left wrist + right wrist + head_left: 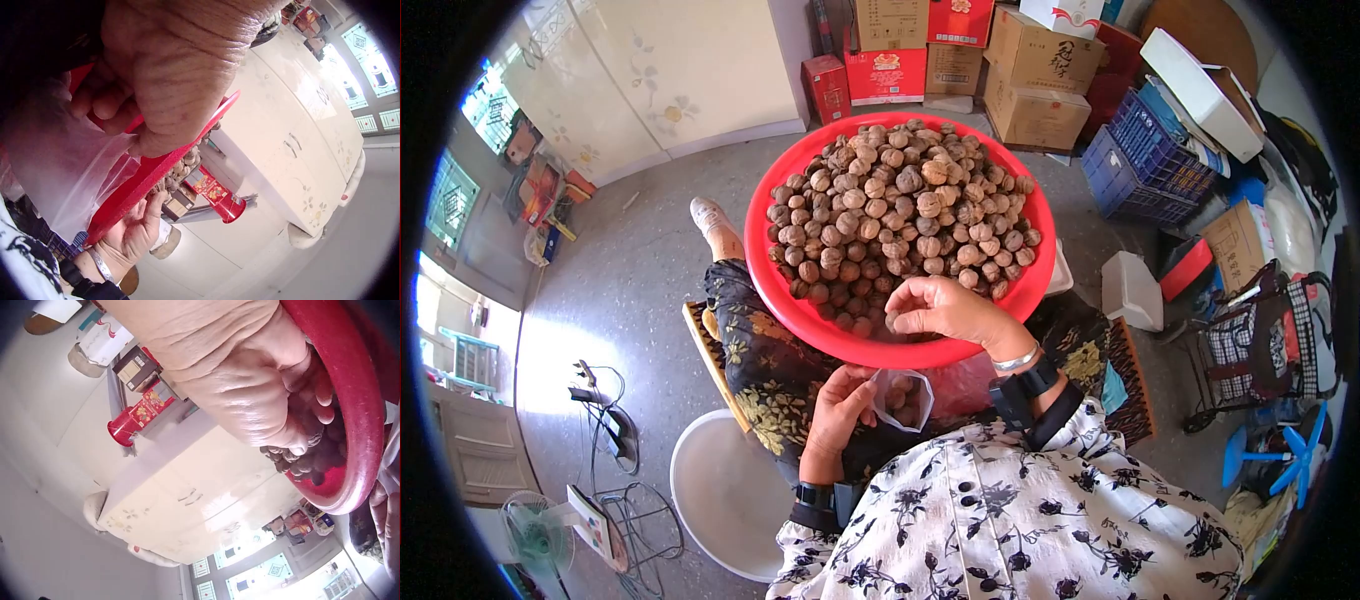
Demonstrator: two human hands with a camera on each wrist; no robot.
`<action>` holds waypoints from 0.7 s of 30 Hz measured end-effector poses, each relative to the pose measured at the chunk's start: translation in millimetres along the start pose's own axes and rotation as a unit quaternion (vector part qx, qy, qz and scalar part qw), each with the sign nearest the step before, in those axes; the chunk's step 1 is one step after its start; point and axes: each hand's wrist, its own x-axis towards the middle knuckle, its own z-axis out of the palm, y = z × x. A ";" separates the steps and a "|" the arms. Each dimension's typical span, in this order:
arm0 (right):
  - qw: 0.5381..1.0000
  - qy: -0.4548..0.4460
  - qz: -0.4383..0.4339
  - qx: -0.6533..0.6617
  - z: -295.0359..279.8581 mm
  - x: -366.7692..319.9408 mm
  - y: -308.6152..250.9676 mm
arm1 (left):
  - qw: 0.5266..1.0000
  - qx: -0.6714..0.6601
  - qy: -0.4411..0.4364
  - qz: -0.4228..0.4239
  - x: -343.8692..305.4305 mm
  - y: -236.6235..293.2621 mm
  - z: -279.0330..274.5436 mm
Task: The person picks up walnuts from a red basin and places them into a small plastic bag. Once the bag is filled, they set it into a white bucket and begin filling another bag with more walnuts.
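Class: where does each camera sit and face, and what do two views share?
Head: head-worn, looking forward and down at walnuts in red basin; left hand, right hand, legs visible.
Left wrist: on that wrist, facing plastic bag; both hands visible.
Right wrist: likewise, facing basin; right hand foremost.
Wrist views share the cream cabinet.

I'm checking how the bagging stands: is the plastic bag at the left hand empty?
No, the head view shows walnuts inside the plastic bag, whose edge the left hand pinches.
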 end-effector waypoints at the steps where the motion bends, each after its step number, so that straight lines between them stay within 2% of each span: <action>1: 1.000 0.000 0.000 0.000 0.9 -2.3 -0.3 | 1.000 0.003 -0.001 0.001 0.5 -0.9 -0.7; 4: 0.995 -0.093 0.012 0.017 6.2 -10.6 -8.0 | 1.000 0.004 0.001 0.001 0.7 -2.1 -0.8; 5: 0.995 -0.093 0.012 0.017 7.0 -13.2 -13.2 | 1.000 0.003 0.004 0.000 0.8 -2.2 -0.6; 7: 0.986 -0.156 -0.008 -0.063 8.7 -18.0 -24.5 | 1.000 0.002 0.002 -0.002 1.2 -2.5 -1.7; 8: 0.985 -0.121 -0.048 -0.110 11.4 -19.1 -25.3 | 1.000 0.000 0.001 -0.003 1.5 -2.9 -2.2; 9: 0.985 -0.121 -0.048 -0.110 11.9 -18.8 -24.0 | 1.000 0.000 0.001 -0.003 2.0 -4.1 -2.7; 12: 0.996 0.051 -0.037 -0.062 5.1 -8.2 -7.6 | 1.000 -0.001 -0.002 0.012 2.5 -5.4 -2.9; 15: 0.980 0.146 -0.023 -0.135 -4.8 -1.2 13.5 | 1.000 -0.008 -0.004 0.006 1.5 -2.5 -0.6; 16: 0.980 0.146 -0.023 -0.135 -7.1 0.4 20.3 | 1.000 -0.008 -0.003 0.006 1.5 -1.8 0.0; 18: 0.955 0.180 -0.001 -0.236 -5.8 2.2 21.9 | 1.000 -0.008 -0.003 0.006 1.5 -2.3 -0.1; 21: 0.941 0.146 -0.007 -0.304 -0.3 3.0 18.4 | 1.000 -0.004 -0.006 0.001 1.7 -3.3 -1.6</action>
